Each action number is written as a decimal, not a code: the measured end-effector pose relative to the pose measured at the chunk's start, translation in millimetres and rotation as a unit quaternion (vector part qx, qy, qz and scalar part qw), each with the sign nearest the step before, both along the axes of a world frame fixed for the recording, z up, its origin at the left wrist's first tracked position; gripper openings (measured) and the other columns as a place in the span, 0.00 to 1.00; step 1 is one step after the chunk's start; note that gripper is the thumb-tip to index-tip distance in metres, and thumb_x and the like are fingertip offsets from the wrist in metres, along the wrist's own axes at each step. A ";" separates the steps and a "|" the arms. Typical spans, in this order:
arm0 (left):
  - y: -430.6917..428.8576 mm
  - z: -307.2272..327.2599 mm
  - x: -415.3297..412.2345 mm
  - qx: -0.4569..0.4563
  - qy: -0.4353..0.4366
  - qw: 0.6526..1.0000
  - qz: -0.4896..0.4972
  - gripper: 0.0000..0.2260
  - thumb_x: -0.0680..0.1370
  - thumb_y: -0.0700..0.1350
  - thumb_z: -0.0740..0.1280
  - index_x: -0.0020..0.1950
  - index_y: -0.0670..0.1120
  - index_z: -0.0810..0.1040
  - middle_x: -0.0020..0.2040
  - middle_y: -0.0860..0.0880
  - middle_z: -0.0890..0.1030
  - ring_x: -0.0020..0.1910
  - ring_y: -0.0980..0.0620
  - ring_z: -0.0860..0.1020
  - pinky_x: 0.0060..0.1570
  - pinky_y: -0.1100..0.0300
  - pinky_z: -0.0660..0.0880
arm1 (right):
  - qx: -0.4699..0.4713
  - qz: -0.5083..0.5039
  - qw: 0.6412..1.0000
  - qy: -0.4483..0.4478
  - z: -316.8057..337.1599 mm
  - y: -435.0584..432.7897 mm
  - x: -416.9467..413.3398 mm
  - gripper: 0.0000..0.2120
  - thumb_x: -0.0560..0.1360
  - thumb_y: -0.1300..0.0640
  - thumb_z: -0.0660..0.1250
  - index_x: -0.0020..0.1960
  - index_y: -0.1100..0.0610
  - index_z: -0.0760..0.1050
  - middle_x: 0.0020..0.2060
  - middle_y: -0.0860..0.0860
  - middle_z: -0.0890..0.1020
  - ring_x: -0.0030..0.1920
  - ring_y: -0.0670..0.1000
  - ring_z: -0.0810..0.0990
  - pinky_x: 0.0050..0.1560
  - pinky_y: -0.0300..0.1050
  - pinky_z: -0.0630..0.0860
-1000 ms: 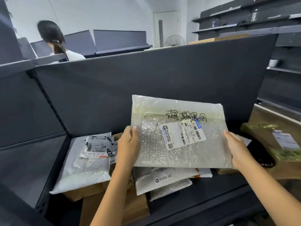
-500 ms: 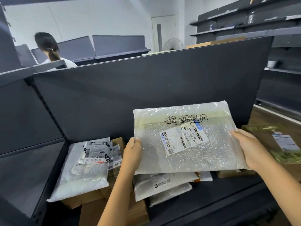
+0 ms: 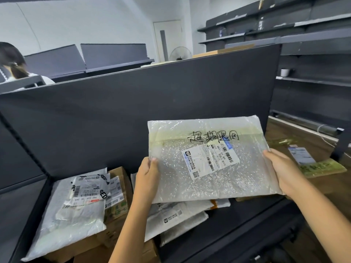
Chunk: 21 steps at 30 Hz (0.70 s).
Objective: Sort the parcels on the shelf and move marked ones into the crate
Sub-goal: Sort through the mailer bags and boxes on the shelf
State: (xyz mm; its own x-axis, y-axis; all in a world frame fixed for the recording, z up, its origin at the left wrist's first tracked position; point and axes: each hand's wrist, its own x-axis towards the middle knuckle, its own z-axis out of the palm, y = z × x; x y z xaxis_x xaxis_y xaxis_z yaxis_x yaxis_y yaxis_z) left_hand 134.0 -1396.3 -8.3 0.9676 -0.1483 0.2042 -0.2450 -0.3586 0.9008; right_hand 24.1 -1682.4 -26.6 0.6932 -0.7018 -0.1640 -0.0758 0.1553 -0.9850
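My left thumb (image 3: pixel 153 160) is pressed on the front of the bubble mailer (image 3: pixel 207 183) at its left edge, with the other fingers hidden behind. My right hand (image 3: pixel 283 171) clamps the right edge the same way. Together they hold the mailer up, face toward me, above the loose parcels on the shelf (image 3: pixel 237 230).

The mailer looks light and floppy, a slick plastic skin over bubble padding, so I judge it would sag or slip from a one-corner pinch. Two opposite edges, thumbs in front, suit it. Black handwriting (image 3: pixel 212 136) above the shipping label (image 3: pixel 209 160) marks it, so I judge it crate-bound; no crate is in view.

Since a second ago the grip is unchanged, the mailer has come lower and nearer to me, and the person (image 3: pixel 13 63) far left has slid toward the frame edge.
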 end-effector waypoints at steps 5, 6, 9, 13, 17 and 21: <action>-8.1 -16.8 -3.8 -0.016 0.047 0.998 -0.026 0.13 0.82 0.50 0.55 0.47 0.42 0.71 0.41 0.49 0.72 0.39 0.52 0.70 0.37 0.58 0.65 | 0.000 0.011 1.000 -0.015 -6.4 -5.5 -14.5 0.18 0.80 0.56 0.59 0.69 0.56 0.69 0.58 0.48 0.78 0.62 0.48 0.74 0.66 0.46 0.67; -10.2 -21.1 -4.5 -0.027 0.058 0.997 -0.035 0.12 0.81 0.50 0.57 0.45 0.44 0.71 0.41 0.50 0.72 0.39 0.51 0.70 0.37 0.58 0.65 | 0.003 0.008 1.000 -0.019 -8.4 -5.9 -20.1 0.18 0.80 0.57 0.59 0.69 0.57 0.68 0.55 0.45 0.77 0.59 0.47 0.73 0.63 0.43 0.67; -19.8 -30.3 -9.2 -0.061 0.106 0.989 -0.088 0.10 0.80 0.50 0.62 0.42 0.47 0.75 0.37 0.52 0.76 0.37 0.52 0.74 0.35 0.61 0.67 | 0.014 -0.017 1.000 -0.006 -19.3 -14.4 -43.3 0.11 0.80 0.59 0.59 0.60 0.53 0.75 0.54 0.47 0.80 0.52 0.49 0.78 0.60 0.47 0.71; -48.6 -59.2 -16.1 -0.051 0.202 0.966 -0.154 0.10 0.77 0.51 0.66 0.49 0.45 0.78 0.41 0.47 0.81 0.38 0.48 0.79 0.38 0.55 0.73 | 0.033 -0.051 0.998 0.021 -43.0 -34.9 -88.5 0.10 0.80 0.59 0.58 0.54 0.53 0.78 0.45 0.51 0.84 0.45 0.51 0.82 0.48 0.49 0.77; -97.6 -79.9 -28.6 -0.053 0.229 0.954 -0.185 0.09 0.77 0.45 0.67 0.55 0.42 0.77 0.49 0.42 0.83 0.41 0.47 0.81 0.35 0.60 0.75 | 0.029 -0.089 0.995 0.040 -54.5 -56.4 -129.7 0.10 0.81 0.58 0.57 0.50 0.54 0.77 0.44 0.52 0.83 0.42 0.52 0.81 0.40 0.47 0.76; -144.3 -93.5 -47.8 -0.055 0.270 0.929 -0.247 0.10 0.76 0.45 0.69 0.55 0.44 0.78 0.51 0.43 0.84 0.45 0.45 0.83 0.41 0.55 0.79 | 0.023 -0.162 0.984 0.068 -67.3 -82.2 -173.0 0.09 0.80 0.58 0.59 0.50 0.54 0.79 0.46 0.55 0.83 0.45 0.56 0.82 0.50 0.53 0.77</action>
State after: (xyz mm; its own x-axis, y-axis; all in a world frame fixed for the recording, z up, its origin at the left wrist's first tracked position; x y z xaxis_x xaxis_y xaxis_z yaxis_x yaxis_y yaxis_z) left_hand 86.1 -1540.6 -101.8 0.7531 -0.6081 -0.2509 0.1436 -0.2202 0.9648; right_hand -148.9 -1764.5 -93.9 0.4042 -0.8717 -0.2772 -0.1462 0.2376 -0.9603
